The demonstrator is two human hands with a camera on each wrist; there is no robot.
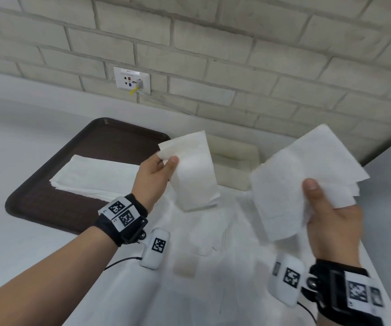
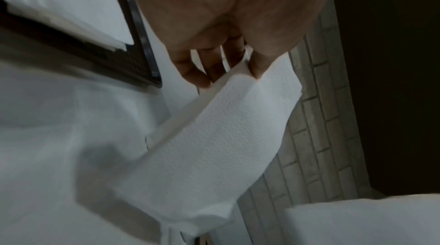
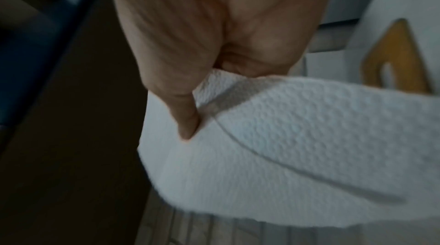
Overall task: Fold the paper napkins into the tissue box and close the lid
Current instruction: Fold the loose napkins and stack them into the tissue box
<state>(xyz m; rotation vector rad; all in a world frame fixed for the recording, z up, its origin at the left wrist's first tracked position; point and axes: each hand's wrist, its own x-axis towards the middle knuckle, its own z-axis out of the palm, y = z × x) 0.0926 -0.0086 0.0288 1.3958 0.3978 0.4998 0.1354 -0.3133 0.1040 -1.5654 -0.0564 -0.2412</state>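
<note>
The right hand [image 1: 331,222], nearest the camera, gripped a loose bundle of napkins [image 1: 307,180] between thumb and fingers, its sheets fanned unevenly at the far edge, while the left hand [image 1: 154,177] pinched a single folded napkin [image 1: 194,170] by its top corner, both held in the air above the white table [image 1: 25,231]. The cream tissue box [image 1: 234,165] sat just behind them against the brick wall [image 1: 236,55], and more napkins lay stacked [image 1: 95,177] on the brown tray [image 1: 36,203] to the left. The bundle looked likely to shed or skew sheets because the grip caught only one end, and the hanging napkin could fall open from its fold, so either might bunch at the box opening and keep the lid from closing.
</note>
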